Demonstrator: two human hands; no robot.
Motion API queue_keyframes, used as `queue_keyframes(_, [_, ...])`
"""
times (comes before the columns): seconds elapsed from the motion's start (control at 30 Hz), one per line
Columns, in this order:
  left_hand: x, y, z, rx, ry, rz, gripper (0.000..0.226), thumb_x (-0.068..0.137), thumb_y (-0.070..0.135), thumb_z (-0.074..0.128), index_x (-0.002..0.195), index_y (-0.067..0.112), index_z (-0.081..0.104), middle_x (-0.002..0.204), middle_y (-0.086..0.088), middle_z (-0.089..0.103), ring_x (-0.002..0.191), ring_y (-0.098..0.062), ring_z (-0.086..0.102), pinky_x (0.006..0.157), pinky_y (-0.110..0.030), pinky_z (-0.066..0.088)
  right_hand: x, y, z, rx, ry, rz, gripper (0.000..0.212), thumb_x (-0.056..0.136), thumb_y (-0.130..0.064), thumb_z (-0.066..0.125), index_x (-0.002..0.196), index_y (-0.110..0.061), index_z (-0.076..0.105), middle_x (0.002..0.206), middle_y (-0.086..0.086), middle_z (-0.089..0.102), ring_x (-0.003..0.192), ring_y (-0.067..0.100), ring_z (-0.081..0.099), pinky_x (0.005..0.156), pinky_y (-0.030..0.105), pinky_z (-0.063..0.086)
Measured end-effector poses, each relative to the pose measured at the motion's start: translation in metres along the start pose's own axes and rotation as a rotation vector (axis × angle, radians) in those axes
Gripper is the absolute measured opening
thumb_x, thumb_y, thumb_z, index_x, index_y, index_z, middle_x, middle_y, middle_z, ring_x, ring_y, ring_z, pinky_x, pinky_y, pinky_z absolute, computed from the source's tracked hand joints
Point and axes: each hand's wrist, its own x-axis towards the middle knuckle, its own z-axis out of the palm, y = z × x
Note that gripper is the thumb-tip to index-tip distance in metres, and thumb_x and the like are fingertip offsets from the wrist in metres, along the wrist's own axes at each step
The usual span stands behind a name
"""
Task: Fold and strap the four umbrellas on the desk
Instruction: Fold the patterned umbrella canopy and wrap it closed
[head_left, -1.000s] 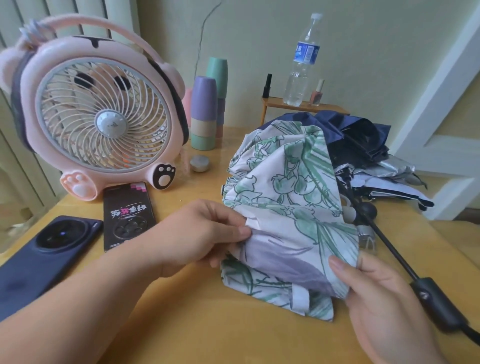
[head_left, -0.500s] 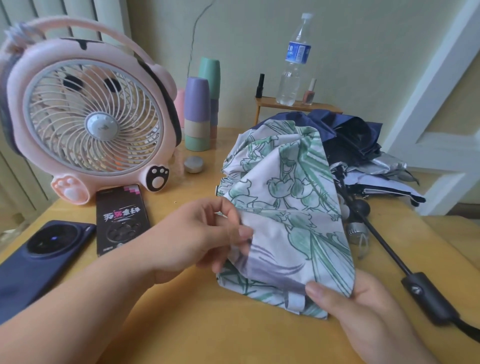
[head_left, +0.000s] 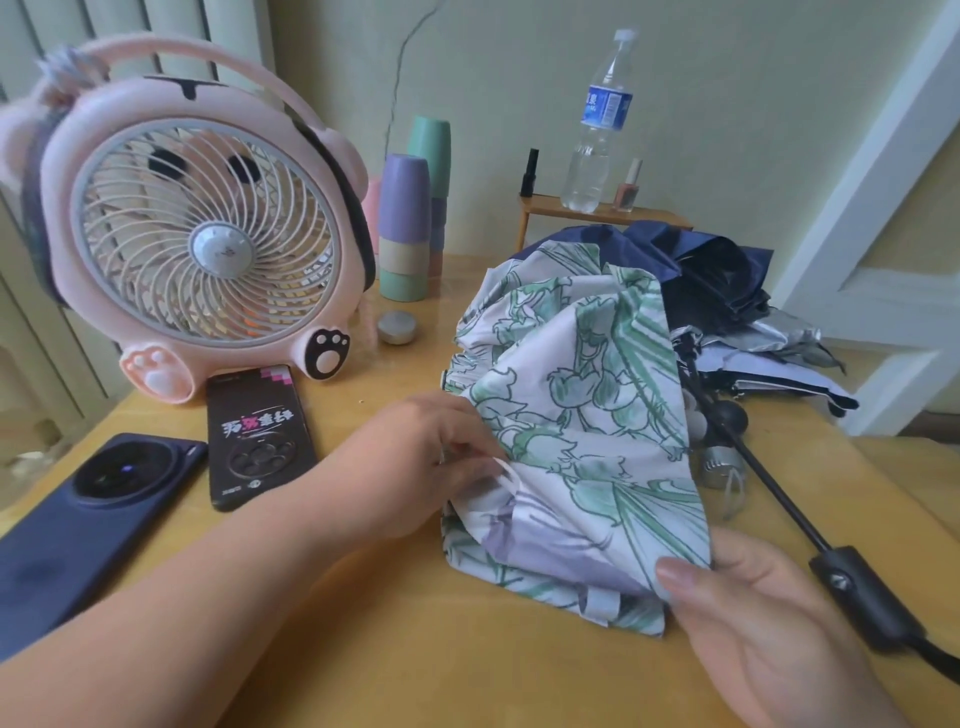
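- The wooden counter (head_left: 395, 654) carried everything.
- A pink bear-faced fan (head_left: 208, 249) stood upright at the far left corner.
- The white umbrella with green flowers (head_left: 582, 405) lay in a loose, unstrapped heap at the middle of the counter, its hem reaching toward the near edge.
- Behind it, toward the far right edge, a navy umbrella (head_left: 717, 275) and a silver-lined one (head_left: 779, 353) lay crumpled together, touching.
- The left hand (head_left: 415, 467) pinched the flowered cloth at its left side, where a small white tab showed at the fingertips.
- The right hand (head_left: 753, 613) pinched the cloth's near right corner, thumb on top and fingers beneath.
- A black umbrella's handle (head_left: 862, 597) lay near the right edge, its thin shaft running back under the flowered cloth.
- A dark blue phone (head_left: 78, 519) and a black phone (head_left: 257, 436) lay flat beside each other along the left edge, in front of the fan.
- Stacked pastel cups (head_left: 405, 228) stood just right of the fan.
- A water bottle (head_left: 597, 130) stood on a small shelf (head_left: 649, 215) at the far edge.
- A small candle (head_left: 397, 327) sat before the cups.
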Motion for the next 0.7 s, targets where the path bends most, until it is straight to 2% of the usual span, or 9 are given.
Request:
queue_keyframes(0.1, [-0.004,0.006,-0.006,-0.014,-0.054,-0.123,0.011,0.089,0.023,0.077,0.095,0.031,0.074,0.085,0.015,0.07,0.079,0.003,0.059,0.067,-0.006,0.04,-0.005,-0.001,-0.009,-0.013,0.205,-0.029,0.087,0.056,-0.035,0.099,0.088,0.028,0.048,0.1,0.042,0.063,0.094,0.051,0.06,0.089,0.058,0.047])
queue_keyframes(0.17, [-0.008,0.014,-0.009,-0.056,-0.121,-0.191,0.025,0.084,0.022,0.081,0.095,0.03,0.06,0.085,0.014,0.073,0.073,0.002,0.06,0.063,-0.008,0.041,-0.004,0.001,-0.01,-0.167,0.343,-0.059,0.083,0.048,-0.048,0.101,0.086,0.009,0.053,0.077,0.034,0.054,0.078,0.043,0.049,0.077,0.052,0.036])
queue_keyframes(0.23, [-0.011,0.023,-0.009,-0.041,-0.193,-0.205,0.034,0.08,0.027,0.085,0.089,0.028,0.052,0.084,0.016,0.073,0.071,0.003,0.061,0.061,-0.01,0.041,-0.002,0.0,-0.007,-0.247,0.377,-0.079,0.077,0.042,-0.053,0.1,0.093,-0.01,0.061,0.081,0.033,0.067,0.074,0.044,0.064,0.068,0.046,0.052])
queue_keyframes(0.33, [-0.012,0.034,-0.008,0.018,-0.248,-0.173,0.023,0.078,0.035,0.085,0.084,0.025,0.065,0.082,0.011,0.068,0.076,-0.003,0.059,0.062,-0.014,0.043,-0.001,-0.004,0.002,-0.243,0.329,-0.102,0.057,0.071,-0.018,0.083,0.123,-0.021,0.06,0.097,0.03,0.074,0.092,0.041,0.074,0.079,0.04,0.06])
queue_keyframes(0.4, [-0.014,0.039,-0.005,0.012,-0.33,-0.129,0.026,0.082,0.042,0.08,0.094,0.023,0.066,0.087,0.007,0.064,0.082,-0.009,0.058,0.071,-0.02,0.048,-0.002,-0.004,0.004,-0.235,0.318,-0.101,0.059,0.075,-0.003,0.069,0.131,-0.02,0.06,0.102,0.027,0.075,0.097,0.036,0.074,0.083,0.037,0.06])
queue_keyframes(0.47, [-0.017,0.045,-0.003,-0.09,-0.42,-0.123,0.024,0.086,0.047,0.077,0.091,0.031,0.059,0.089,0.01,0.063,0.082,-0.006,0.058,0.072,-0.018,0.047,-0.003,-0.004,0.007,-0.323,0.269,-0.079,0.055,0.074,-0.027,0.085,0.126,-0.023,0.069,0.105,0.022,0.075,0.094,0.032,0.073,0.078,0.033,0.06])
queue_keyframes(0.57, [-0.018,0.05,0.001,-0.311,-0.416,-0.247,0.031,0.08,0.053,0.082,0.099,0.042,0.06,0.097,0.016,0.068,0.086,0.0,0.064,0.082,-0.017,0.051,-0.006,-0.003,0.003,-0.485,0.241,-0.031,0.078,0.054,-0.071,0.086,0.117,-0.027,0.075,0.094,0.021,0.075,0.084,0.042,0.069,0.075,0.033,0.056])
queue_keyframes(0.63, [-0.017,0.05,0.006,-0.341,-0.354,-0.294,0.047,0.075,0.057,0.083,0.113,0.04,0.061,0.105,0.01,0.071,0.096,-0.011,0.067,0.091,-0.032,0.055,-0.007,-0.001,-0.002,-0.476,0.254,-0.033,0.079,0.052,-0.073,0.086,0.114,-0.025,0.077,0.092,0.021,0.075,0.093,0.041,0.071,0.088,0.04,0.056])
queue_keyframes(0.7, [-0.015,0.053,0.012,-0.294,-0.323,-0.294,0.039,0.079,0.055,0.08,0.106,0.031,0.066,0.092,0.006,0.07,0.081,-0.01,0.064,0.083,-0.033,0.056,-0.009,-0.001,-0.001,-0.373,0.197,-0.036,0.073,0.056,-0.063,0.091,0.113,-0.02,0.077,0.103,0.024,0.075,0.105,0.042,0.07,0.1,0.05,0.053])
